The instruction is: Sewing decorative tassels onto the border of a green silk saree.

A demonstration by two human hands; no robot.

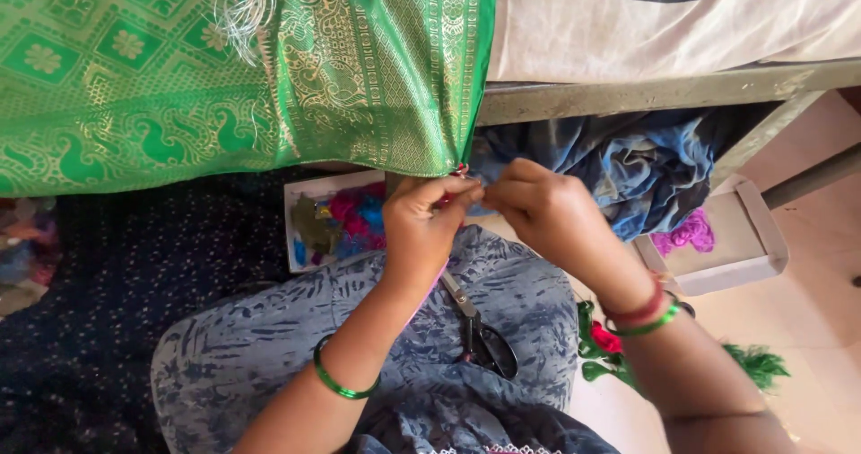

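- Nearest the camera, a pair of black-handled metal scissors point(478, 327) lies on the person's lap, on blue-grey printed cloth below both sets of fingers, blades pointing up toward them; it seems parked there so that it stays within easy reach.
- Right of the lap, under the right wrist, a bunch of green and red thread tassels point(603, 346) rests on the floor.
- The left hand point(426, 225), a green bangle on its forearm, has thumb and fingers pinched shut on the lower corner of the green and gold woven silk cloth point(269, 77), apparently to keep that edge taut and steady.
- The right hand point(547, 212), in red and green bangles, meets it from the other side, fingertips closed on something small and reddish at the same corner; what it is cannot be made out.
- Just behind the left fingers sits a shallow tray of pink, blue and olive threads point(336, 221); beyond the right fingers, an open cardboard box with magenta thread point(717, 239).
- Farthest off, the silk drapes from a raised bed edge, so its border hangs just at finger level.
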